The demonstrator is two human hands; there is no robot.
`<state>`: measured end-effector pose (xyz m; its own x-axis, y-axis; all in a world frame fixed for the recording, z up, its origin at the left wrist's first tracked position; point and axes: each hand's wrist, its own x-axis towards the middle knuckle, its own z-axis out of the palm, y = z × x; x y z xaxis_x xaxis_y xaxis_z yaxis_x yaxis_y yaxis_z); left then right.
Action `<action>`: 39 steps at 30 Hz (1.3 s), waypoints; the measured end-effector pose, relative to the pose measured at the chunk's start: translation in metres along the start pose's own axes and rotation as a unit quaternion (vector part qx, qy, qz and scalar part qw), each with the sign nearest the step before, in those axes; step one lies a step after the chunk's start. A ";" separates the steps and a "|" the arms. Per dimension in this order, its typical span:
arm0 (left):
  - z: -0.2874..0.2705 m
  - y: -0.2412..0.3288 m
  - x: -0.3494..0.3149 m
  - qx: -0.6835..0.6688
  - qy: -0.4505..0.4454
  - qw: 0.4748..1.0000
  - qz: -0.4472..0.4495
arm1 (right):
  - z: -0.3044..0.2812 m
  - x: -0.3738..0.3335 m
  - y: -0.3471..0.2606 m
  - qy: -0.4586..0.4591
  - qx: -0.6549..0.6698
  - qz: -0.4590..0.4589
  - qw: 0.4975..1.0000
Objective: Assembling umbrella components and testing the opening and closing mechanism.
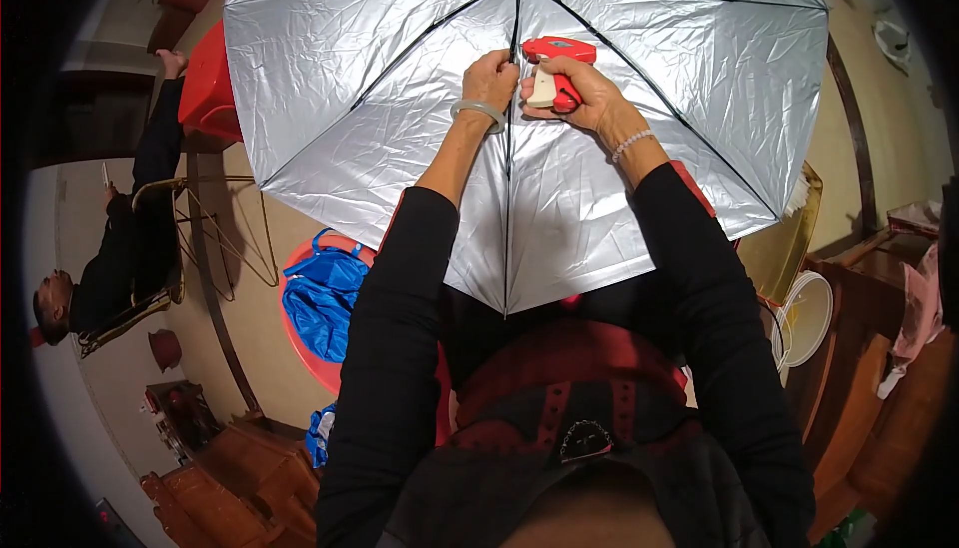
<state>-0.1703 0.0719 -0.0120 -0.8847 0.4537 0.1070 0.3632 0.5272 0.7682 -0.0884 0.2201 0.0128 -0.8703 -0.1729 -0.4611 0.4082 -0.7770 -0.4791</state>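
Note:
An opened umbrella with a silver lining (589,168) spreads before me, its inside facing up and its thin black ribs (509,163) meeting at a hub at the top. My left hand (489,83), with a pale bangle at the wrist, is closed with its fingertips pinching the middle rib. Just right of that rib, my right hand (589,93) grips a red and cream gun-shaped hand tool (561,48). The tool's head lies close to the left fingertips. Whether it touches the rib or the cloth I cannot tell.
Left of my lap, a pink basin (318,363) holds blue folded cloth (325,298). A red plastic stool (212,83) stands beyond. At far left a person (110,258) sits on a metal-framed chair. A white bucket (805,318) and wooden furniture (849,398) are at right.

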 end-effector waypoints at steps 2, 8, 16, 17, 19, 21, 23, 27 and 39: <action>0.002 -0.002 0.000 0.005 0.003 1.000 0.011 | -0.002 0.001 -0.001 -0.011 -0.015 0.008 1.000; 0.005 0.000 -0.002 -0.032 0.048 0.998 0.029 | -0.004 -0.002 -0.004 -0.016 -0.017 0.016 1.000; 0.005 0.008 -0.004 -0.053 0.035 0.998 -0.023 | -0.007 -0.003 -0.008 -0.014 -0.031 0.018 0.999; 0.005 0.009 -0.003 -0.053 0.035 0.998 -0.023 | -0.008 -0.003 -0.010 -0.021 -0.033 0.024 0.999; 0.007 0.004 -0.003 -0.074 0.028 0.996 -0.028 | -0.009 -0.002 -0.011 -0.025 -0.036 0.027 0.999; 0.008 -0.002 -0.003 -0.067 0.034 0.997 -0.019 | -0.009 -0.001 -0.011 -0.029 -0.038 0.030 0.998; 0.009 -0.003 -0.003 -0.061 0.039 0.997 -0.009 | -0.010 -0.001 -0.012 -0.033 -0.041 0.028 0.998; 0.012 0.003 -0.006 -0.069 0.052 0.996 -0.025 | -0.011 -0.001 -0.012 -0.018 -0.035 0.033 0.999; 0.009 0.000 -0.005 -0.089 0.022 0.995 -0.030 | -0.007 -0.008 -0.016 -0.016 -0.035 0.030 0.999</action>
<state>-0.1631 0.0760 -0.0184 -0.9162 0.3923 0.0824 0.2562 0.4151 0.8729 -0.0860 0.2382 0.0184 -0.8512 -0.2378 -0.4679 0.4775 -0.7209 -0.5023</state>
